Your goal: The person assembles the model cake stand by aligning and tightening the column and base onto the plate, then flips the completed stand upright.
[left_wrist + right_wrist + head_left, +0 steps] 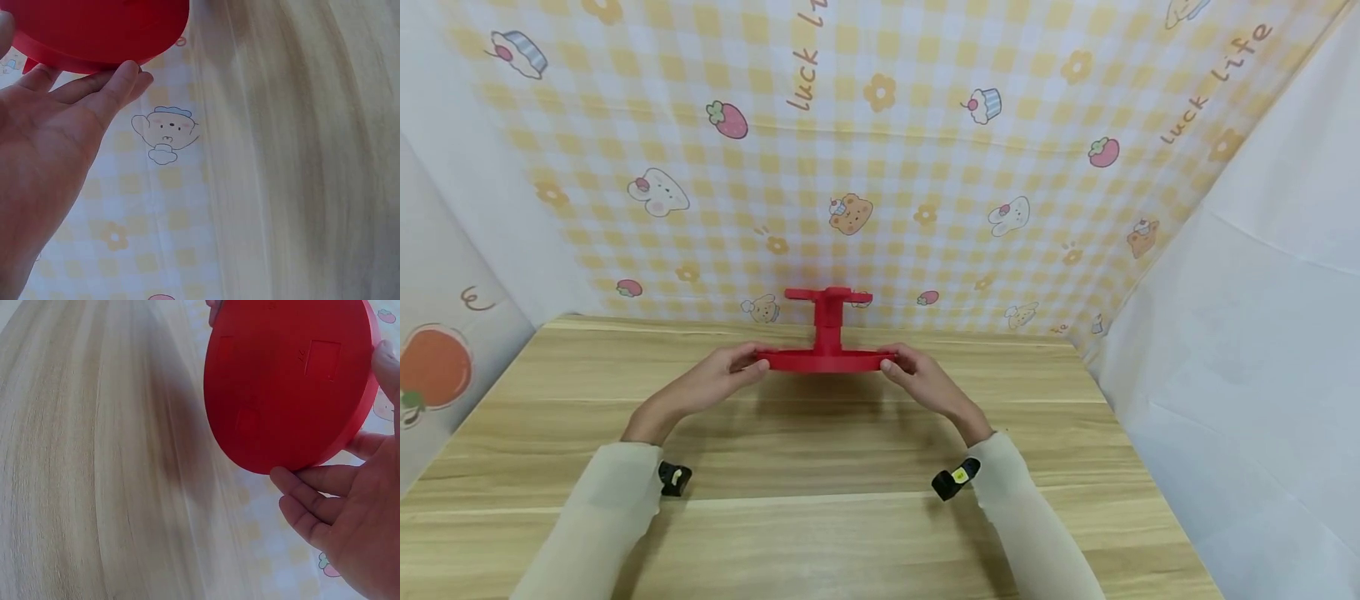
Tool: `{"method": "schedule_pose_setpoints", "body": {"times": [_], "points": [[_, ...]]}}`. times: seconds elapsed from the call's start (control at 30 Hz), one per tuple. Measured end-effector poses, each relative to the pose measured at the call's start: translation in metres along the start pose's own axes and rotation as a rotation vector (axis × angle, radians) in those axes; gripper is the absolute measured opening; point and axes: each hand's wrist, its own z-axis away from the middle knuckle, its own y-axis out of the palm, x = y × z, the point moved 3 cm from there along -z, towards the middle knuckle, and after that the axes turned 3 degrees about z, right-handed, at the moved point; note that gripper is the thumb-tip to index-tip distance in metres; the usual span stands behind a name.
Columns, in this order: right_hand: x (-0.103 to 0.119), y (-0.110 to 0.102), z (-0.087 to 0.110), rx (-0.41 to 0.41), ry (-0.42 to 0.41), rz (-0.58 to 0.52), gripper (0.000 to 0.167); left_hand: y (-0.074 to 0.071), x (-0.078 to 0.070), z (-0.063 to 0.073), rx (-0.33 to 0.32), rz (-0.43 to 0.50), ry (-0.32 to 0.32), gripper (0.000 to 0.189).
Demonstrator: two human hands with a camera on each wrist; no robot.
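A red plastic stand [827,325] has a round base, a short post and arms spreading sideways at its top. Both hands hold it up at the far side of the table, its shadow falling on the wood below. My left hand [718,382] grips the left rim, thumb in front. Opposite it, my right hand [931,385] grips the right rim. In the right wrist view the flat underside of the base [281,394] shows shallow rectangular marks, with the fingertips [284,478] against its edge. Only part of the base [106,31] appears in the left wrist view.
The wooden table [805,533] ends at a yellow checked cloth [880,167] with cartoon prints, right behind the stand. White sheets [1262,333] hang at the right side. A black band [675,479] with a small device sits on each wrist.
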Motion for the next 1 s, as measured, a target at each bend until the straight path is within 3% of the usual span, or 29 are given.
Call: {"method": "schedule_pose_setpoints", "body": {"times": [0.27, 0.5, 0.77, 1.0], "points": [[0.0001, -0.0054, 0.0012, -0.013, 0.021, 0.033, 0.038, -0.0011, -0.0029, -0.0004, -0.018, 0.030, 0.013, 0.052], [0.0055, -0.0075, 0.0014, 0.006, 0.026, 0.038, 0.039, -0.0040, -0.0003, 0.0003, -0.034, 0.049, -0.029, 0.054], [0.0080, -0.0088, -0.0002, -0.070, 0.010, 0.053, 0.031, -0.0026, -0.0008, -0.0011, -0.014, 0.080, -0.009, 0.057], [0.0080, -0.0094, -0.0005, -0.113, 0.023, 0.049, 0.030, -0.0002, -0.0026, -0.0040, -0.067, 0.062, 0.017, 0.055]]}}
